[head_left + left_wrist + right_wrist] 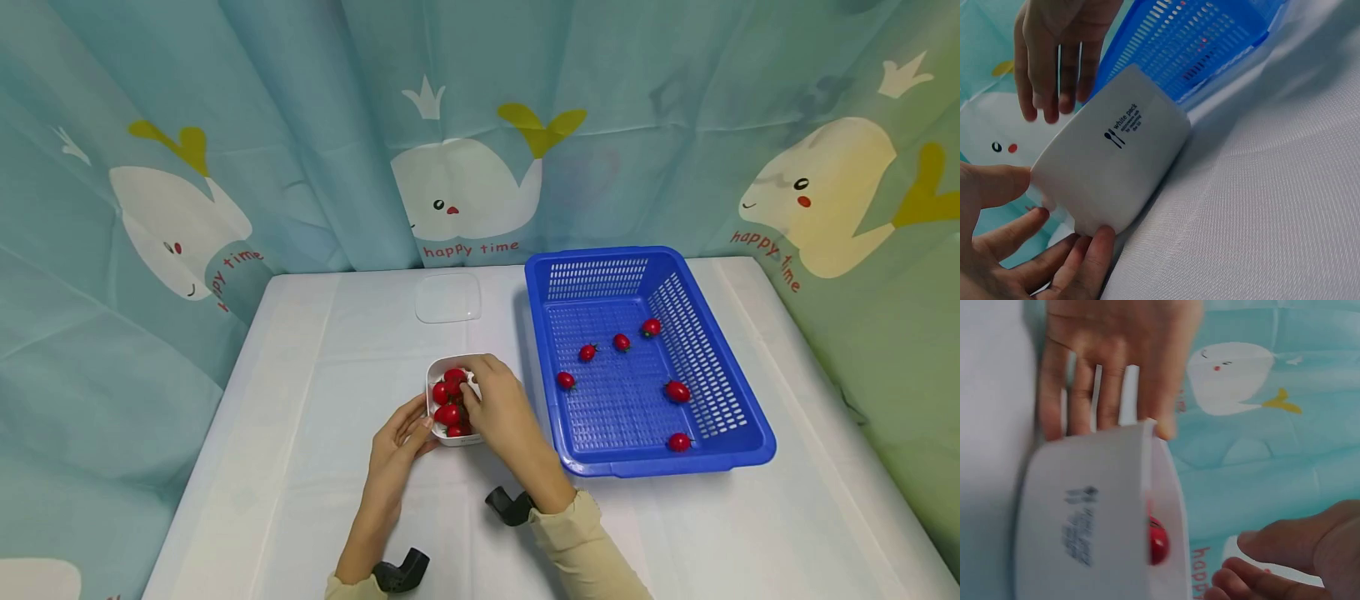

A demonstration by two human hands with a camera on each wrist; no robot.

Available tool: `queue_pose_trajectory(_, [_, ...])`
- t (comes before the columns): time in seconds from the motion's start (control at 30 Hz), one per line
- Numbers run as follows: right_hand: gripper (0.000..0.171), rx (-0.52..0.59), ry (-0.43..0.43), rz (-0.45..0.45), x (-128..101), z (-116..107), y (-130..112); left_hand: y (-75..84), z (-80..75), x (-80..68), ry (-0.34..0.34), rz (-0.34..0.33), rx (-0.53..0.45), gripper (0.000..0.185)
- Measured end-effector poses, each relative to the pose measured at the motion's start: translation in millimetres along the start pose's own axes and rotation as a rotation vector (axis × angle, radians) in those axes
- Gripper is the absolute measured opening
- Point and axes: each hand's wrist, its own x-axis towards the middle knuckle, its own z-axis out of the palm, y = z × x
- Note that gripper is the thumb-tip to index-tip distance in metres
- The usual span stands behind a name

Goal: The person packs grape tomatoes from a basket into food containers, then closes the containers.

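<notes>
The white tub (pixel 452 404) of cherry tomatoes (pixel 448 393) sits directly ahead on the worktop (pixel 315 400), steadied at its near-left corner by the left hand (pixel 397 442); the right hand (pixel 498 404), nearer, is curled over its rim, its grasp hidden.

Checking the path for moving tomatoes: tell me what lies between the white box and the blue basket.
Only bare white tablecloth separates the white box from the blue basket, as the head view shows.

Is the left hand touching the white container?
Touching. In the left wrist view, the left hand holds the white container, thumb and fingertips against its wall.
</notes>
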Motion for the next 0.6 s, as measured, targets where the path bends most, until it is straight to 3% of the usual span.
queue_pose_trajectory(0.27, [0.029, 0.173, -0.078, 0.075, 3.9, -30.8, 6.3, 0.1, 0.4, 0.0, 0.001, 0.002, 0.008, 0.048])
queue_pose_trajectory(0.6, [0.027, 0.397, -0.254, 0.153, 6.4, -61.3, 22.8, 1.6, 0.6, 0.3, 0.002, -0.009, 0.0, 0.047])
